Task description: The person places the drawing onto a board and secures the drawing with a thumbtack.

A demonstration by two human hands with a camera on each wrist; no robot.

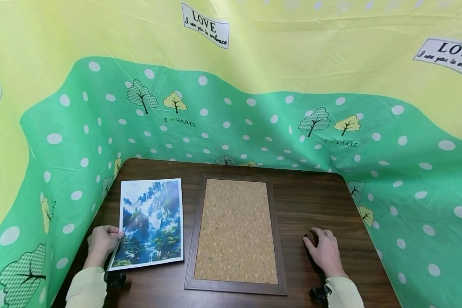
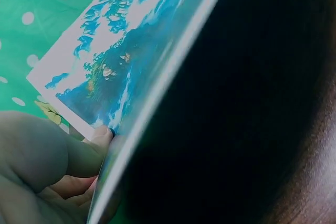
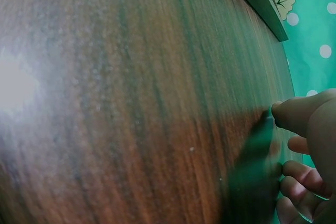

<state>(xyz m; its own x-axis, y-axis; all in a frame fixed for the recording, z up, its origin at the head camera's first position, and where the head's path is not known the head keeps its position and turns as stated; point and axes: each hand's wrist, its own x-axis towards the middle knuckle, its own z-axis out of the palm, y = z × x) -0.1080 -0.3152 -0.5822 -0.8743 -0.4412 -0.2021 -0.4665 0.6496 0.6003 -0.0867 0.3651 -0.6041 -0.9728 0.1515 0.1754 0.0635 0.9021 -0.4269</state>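
Creases might be put into the landscape print (image 1: 152, 220) if its left edge were squeezed hard, and a droop or twist might be caused by support from one side only. At the lower left of the head view, that edge is pinched between thumb and fingers of the left hand (image 1: 103, 240). At the lower right, beyond the framed cork board (image 1: 236, 231) and well apart from the print, nothing is held by the loosely bent right hand (image 1: 326, 252).
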